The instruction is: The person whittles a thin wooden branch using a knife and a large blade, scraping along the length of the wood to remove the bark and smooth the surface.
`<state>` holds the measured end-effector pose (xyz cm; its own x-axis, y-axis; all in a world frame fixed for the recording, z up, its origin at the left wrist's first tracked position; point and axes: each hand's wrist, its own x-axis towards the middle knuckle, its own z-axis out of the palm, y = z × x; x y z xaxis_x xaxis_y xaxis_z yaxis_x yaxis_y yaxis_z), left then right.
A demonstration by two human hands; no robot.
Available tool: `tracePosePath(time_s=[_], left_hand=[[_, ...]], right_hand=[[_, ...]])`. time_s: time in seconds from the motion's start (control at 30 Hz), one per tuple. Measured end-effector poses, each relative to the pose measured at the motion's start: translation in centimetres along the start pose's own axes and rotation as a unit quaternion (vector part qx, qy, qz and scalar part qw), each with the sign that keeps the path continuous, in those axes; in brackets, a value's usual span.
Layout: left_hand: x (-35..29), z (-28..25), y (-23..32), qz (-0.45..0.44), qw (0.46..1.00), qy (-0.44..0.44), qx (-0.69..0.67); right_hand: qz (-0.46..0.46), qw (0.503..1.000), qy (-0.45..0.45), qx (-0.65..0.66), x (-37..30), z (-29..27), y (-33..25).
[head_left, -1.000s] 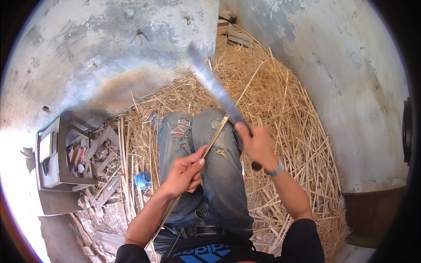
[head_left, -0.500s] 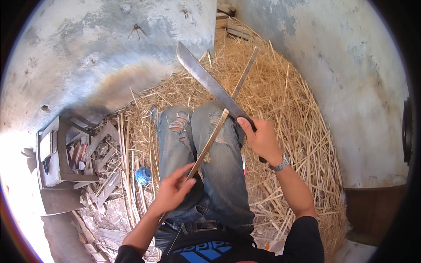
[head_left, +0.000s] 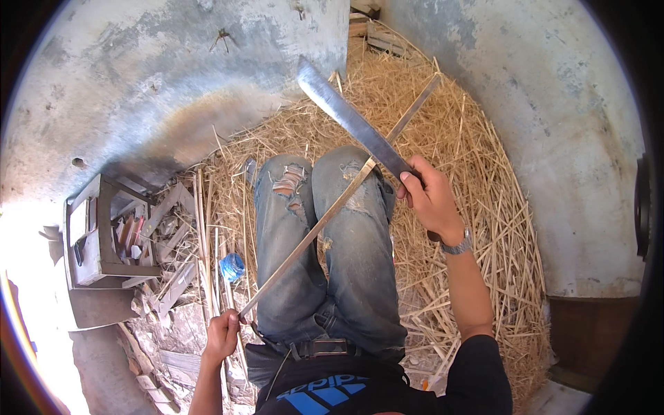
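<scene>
My right hand (head_left: 432, 200) grips a machete (head_left: 349, 119), its broad grey blade slanting up to the left above my knees. A long thin strip of wood or bamboo (head_left: 304, 242) runs diagonally across my thighs. It crosses behind the blade, near my right fingers, and its far end sticks out over the straw. My left hand (head_left: 223, 335) is closed around the strip's near end, beside my left hip. Whether the right fingers also touch the strip cannot be made out. Ripped jeans (head_left: 290, 256) cover my legs.
Straw-like shavings and split strips (head_left: 477, 228) cover the floor ahead and to the right. A wooden box frame (head_left: 90, 228) with scraps stands at left. Near it lie a blue roll of twine (head_left: 232, 267) and long upright strips (head_left: 202, 235). Worn walls (head_left: 526, 104) surround me.
My left hand, loosely open around the strip before, has moved down and left and closed on its near end. The machete and right hand have shifted slightly right; more strip shows over my thighs.
</scene>
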<state>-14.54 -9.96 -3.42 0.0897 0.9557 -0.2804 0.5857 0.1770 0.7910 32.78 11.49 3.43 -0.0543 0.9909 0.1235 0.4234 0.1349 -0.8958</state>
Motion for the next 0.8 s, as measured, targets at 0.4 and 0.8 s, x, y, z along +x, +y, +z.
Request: tracePosePath(time_s=[0.4, 0.8], left_hand=[[5.3, 2.5, 5.6, -0.031, 0.988, -0.124, -0.085], [7.3, 2.2, 5.8, 0.043, 0.989, -0.137, -0.027]], right_hand=[[-0.031, 0.966, 0.225, -0.124, 1.8, 0.8, 1.5], [-0.060, 0.960, 0.218, -0.167, 1.4, 2.0, 2.7]])
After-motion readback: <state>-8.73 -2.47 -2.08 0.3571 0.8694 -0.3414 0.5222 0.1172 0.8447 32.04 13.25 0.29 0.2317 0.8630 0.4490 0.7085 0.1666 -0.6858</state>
